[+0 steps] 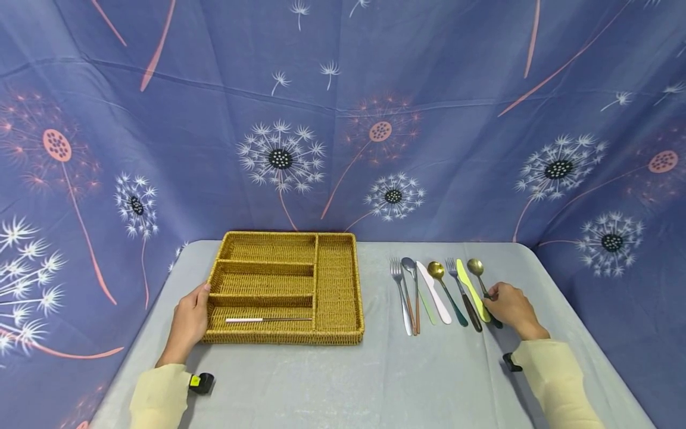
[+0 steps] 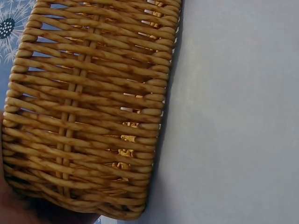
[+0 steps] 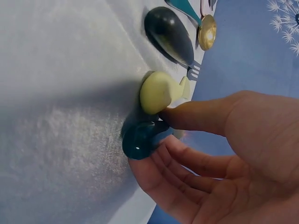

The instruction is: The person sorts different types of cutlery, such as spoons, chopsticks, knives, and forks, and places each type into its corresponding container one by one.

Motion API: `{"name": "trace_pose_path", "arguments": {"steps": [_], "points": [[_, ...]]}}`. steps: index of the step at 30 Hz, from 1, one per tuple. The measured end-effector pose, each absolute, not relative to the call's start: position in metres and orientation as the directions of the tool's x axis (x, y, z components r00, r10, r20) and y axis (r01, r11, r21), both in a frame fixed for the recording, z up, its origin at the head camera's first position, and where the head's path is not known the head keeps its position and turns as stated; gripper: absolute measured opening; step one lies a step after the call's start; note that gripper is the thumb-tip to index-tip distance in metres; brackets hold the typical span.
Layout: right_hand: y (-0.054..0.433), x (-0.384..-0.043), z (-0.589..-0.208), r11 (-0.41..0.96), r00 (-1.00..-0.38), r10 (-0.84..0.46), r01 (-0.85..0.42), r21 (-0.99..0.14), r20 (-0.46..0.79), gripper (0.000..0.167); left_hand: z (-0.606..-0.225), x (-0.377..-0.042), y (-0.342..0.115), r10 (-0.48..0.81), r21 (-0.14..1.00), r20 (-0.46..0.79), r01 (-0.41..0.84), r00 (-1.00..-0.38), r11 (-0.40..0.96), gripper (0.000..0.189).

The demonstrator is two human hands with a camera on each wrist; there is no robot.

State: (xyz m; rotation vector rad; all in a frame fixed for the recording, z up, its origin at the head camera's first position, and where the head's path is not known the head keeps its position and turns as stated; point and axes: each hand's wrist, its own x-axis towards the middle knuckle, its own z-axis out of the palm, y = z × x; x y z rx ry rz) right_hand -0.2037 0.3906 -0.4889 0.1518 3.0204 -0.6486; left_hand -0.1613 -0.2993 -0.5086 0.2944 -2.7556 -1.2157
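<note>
Head view: right hand [image 1: 513, 311] pinches a spoon [image 1: 475, 267], left hand [image 1: 187, 319] grips a wicker tray [image 1: 284, 338]

On the grey surface [image 1: 321, 387], the thumb and fingers of the right hand clasp the dark handle of the gold-bowled spoon, at the right end of a row of cutlery toward the surface's far right corner. A yellow-green knife [image 1: 470, 290] lies just beside it. At the row's left end is a fork [image 1: 396, 271]. The left hand holds the tray by its left wall, near the surface's left edge. A thin white-and-metal utensil [image 1: 243, 320] lies in the tray's front left compartment.
</note>
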Motion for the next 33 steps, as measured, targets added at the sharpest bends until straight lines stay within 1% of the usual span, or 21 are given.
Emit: {"name": "trace_pose_path", "arguments": {"steps": [15,19,27,33], "points": [[0.3912,-0.2028,-0.4937,0.896,-0.99,0.123,0.144,-0.421,-0.076,0.029,-0.5097,-0.1612,-0.2988,-0.219,0.746,0.028,-0.126,-0.975,0.654,0.065],[0.3894,-0.2025,-0.4923,0.895,-0.99,0.126,0.143,-0.423,-0.066,0.028,-0.5096,-0.1616,-0.299,-0.226,0.742,0.031,-0.129,-0.974,0.657,0.063],[0.3879,-0.1987,-0.4921,0.889,-0.99,0.128,0.139,-0.437,-0.055,0.022,-0.509,-0.1606,-0.2984,-0.212,0.74,0.012,-0.134,-0.977,0.659,0.066],[0.3902,-0.1952,-0.4944,0.885,-0.99,0.131,0.14,-0.444,-0.052,0.023,-0.5091,-0.1604,-0.2985,-0.218,0.735,0.03,-0.126,-0.975,0.666,0.065]]}}
